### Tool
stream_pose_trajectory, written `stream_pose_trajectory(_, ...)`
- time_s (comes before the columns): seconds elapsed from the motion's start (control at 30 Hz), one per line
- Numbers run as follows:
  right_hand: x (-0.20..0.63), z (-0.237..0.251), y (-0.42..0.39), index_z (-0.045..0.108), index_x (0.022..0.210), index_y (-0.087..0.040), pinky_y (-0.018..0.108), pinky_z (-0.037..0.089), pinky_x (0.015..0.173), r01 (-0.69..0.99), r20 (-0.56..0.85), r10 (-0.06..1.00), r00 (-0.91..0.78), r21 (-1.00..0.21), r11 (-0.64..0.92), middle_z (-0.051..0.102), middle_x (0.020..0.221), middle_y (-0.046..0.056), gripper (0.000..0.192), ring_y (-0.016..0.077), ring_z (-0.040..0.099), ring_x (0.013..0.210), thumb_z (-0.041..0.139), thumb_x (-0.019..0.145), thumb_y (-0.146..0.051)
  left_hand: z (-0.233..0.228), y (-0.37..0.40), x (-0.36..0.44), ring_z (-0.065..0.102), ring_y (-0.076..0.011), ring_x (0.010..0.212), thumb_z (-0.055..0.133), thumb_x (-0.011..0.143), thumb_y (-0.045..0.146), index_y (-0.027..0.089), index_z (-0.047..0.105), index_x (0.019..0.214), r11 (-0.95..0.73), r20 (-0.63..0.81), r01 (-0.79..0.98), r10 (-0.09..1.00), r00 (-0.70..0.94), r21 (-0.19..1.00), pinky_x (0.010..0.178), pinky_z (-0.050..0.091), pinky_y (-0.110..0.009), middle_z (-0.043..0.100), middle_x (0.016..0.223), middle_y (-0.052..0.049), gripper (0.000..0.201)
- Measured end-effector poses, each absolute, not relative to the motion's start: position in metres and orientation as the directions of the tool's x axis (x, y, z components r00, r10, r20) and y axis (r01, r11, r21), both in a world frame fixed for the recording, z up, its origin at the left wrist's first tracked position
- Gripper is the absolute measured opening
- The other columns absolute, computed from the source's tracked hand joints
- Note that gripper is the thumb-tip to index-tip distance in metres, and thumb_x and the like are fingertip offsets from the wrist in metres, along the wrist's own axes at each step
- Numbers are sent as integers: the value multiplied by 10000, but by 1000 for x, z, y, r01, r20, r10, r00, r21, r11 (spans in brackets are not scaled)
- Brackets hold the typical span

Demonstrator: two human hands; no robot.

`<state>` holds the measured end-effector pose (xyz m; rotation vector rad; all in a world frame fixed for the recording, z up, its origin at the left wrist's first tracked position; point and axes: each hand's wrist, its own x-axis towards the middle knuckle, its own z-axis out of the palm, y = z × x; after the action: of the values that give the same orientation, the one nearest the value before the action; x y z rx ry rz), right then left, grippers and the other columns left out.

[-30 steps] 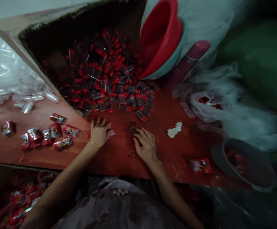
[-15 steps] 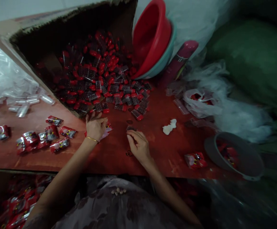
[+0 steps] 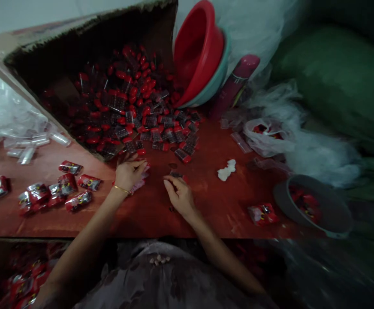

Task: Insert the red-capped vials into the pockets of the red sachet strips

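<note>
2 hands down on the red table (image 3: 206,206), both close to the spill from the tipped cardboard box (image 3: 77,38). Left hand (image 3: 127,174) no longer pressed flat with fingers spread, as 1 second back; now curled, fingertips at the near edge of the pile of red-capped pieces (image 3: 135,107), palm over a red packet (image 3: 143,177) lying on the table. Left grip loose and half closed, resting on that packet rather than lifting it. Right hand (image 3: 179,195) likewise changed: fingers, then stretched out, now drawn together, thumb and forefinger pinched at a small dark piece (image 3: 176,174) just ahead of them. Judged from this, a shift from steadying to picking up 1 piece beside the packet.

Hard to make out: whether the right grip truly has the dark piece or only touches it, since dim light and blur smear the fingertips. Most of the packet hidden under the left palm, only 1 pale corner showing. Print on the sealed packets (image 3: 61,189) at left unreadable. Contents of the grey bowl (image 3: 315,210) at right only a red blur. Stacked red basin (image 3: 200,51) cut off by the top edge, clear tubes (image 3: 26,146) running off the left. Lower corners lost in shadow.
</note>
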<state>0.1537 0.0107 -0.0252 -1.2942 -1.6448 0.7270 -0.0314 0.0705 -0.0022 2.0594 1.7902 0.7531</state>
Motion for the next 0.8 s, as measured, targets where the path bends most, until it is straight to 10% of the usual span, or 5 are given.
stream_pose_trajectory(0.17, 137, -15, 21, 636, 952, -188, 259, 476, 730, -23, 66, 994, -92, -998, 64, 671, 842, 14, 327, 151, 608, 804, 432, 862, -428, 14, 41, -1, 462, -267, 1211, 548, 798, 313, 278, 690, 986, -268, 324, 797, 941, 97, 541, 1067, 188, -504, 643, 1154, -47, 239)
stream_pose_trajectory(0.27, 130, -18, 21, 647, 802, -174, 237, 452, 699, -56, 78, 997, -21, -995, 76, 629, 723, -9, 275, 129, 567, 710, 488, 835, -396, 12, 29, 11, 523, -241, 1147, 579, 778, 293, 247, 642, 1083, -225, 277, 608, 961, 9, 761, 1040, 289, -438, 648, 1144, -58, 315)
stream_pose_trajectory(0.37, 130, -25, 14, 623, 718, -164, 214, 418, 593, 24, 57, 995, 85, -998, 55, 574, 627, -19, 291, 109, 507, 593, 469, 844, -376, 8, 19, 14, 581, -212, 1051, 668, 697, 377, 196, 590, 1145, -23, 55, 179, 983, -177, 984, 896, 446, -324, 648, 1121, -79, 490)
stream_pose_trajectory(0.5, 133, -32, 1, 603, 712, -166, 205, 379, 535, 230, 132, 983, 123, -968, 101, 556, 590, -17, 290, 103, 480, 540, 436, 860, -351, 5, 1, 18, 634, -153, 684, 779, 509, 435, 127, 680, 871, 397, -433, -254, 896, -102, 882, 608, 502, -243, 703, 843, -72, 485)
stream_pose_trajectory(0.8, 136, -23, 3, 609, 818, -166, 265, 423, 690, 605, 322, 946, -40, -745, 279, 629, 738, 57, 360, 159, 552, 711, 306, 923, -329, 2, -4, 25, 602, -104, 567, 840, 391, 329, 131, 656, 703, 406, -559, -516, 810, -180, 754, 540, 495, -215, 679, 668, 1, 413)
